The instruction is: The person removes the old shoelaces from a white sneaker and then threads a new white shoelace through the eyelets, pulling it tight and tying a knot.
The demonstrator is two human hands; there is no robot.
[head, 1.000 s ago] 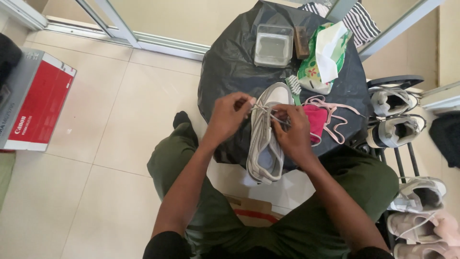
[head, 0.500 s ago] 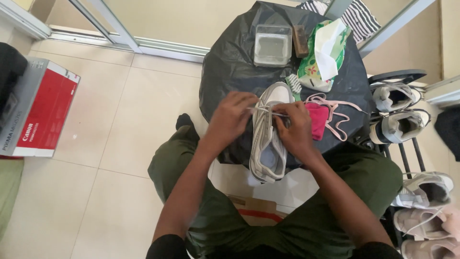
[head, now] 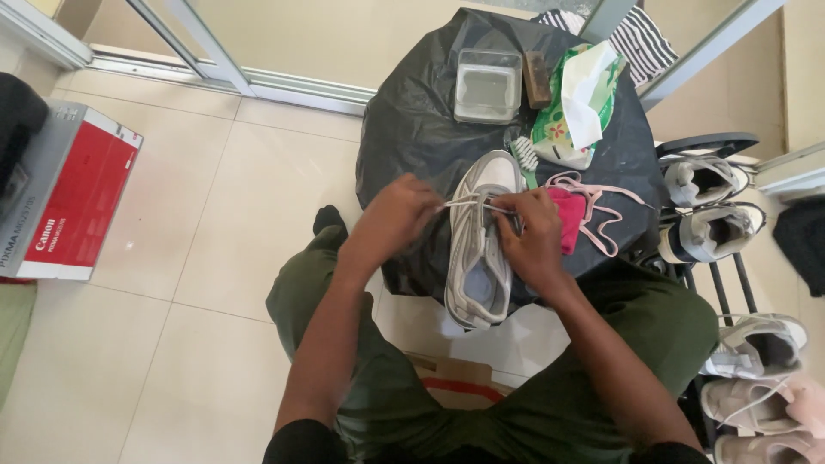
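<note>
**Entry: grey-and-white sneaker being laced on a bag-covered worktop**

Item in hand: grey-and-white mesh sneaker, lying lengthwise on the near middle of the round worktop draped in black plastic sheet, toe toward the far edge, heel overhanging the near edge above the person's lap. A thin white shoelace runs taut across its upper.

Left hand: fingers pinched shut on the lace at the sneaker's left side. Right hand: curled closed over the eyelets on the right side, gripping the other end of the lace; its fingertips are folded under and cannot be made out.

Hidden or cut off: the sneaker's tongue and eyelets lie mostly under the two hands. The worktop's own surface and legs are concealed by the sheet. The shoes on the dark shoe rack at the right are partly cropped by the frame.

Other contents: clear square plastic tub of cloudy water near the far edge; small brown brush block just beside it; green-and-white wipes packet toward the far right; white-bristled brush touching the sneaker's toe; pink cloth with pink laces at the right edge, just beside the right hand.

Open room: the far-left quarter of the sheet is bare. Pale floor tiles lie open to the left, up to a red-and-grey cardboard box.
</note>
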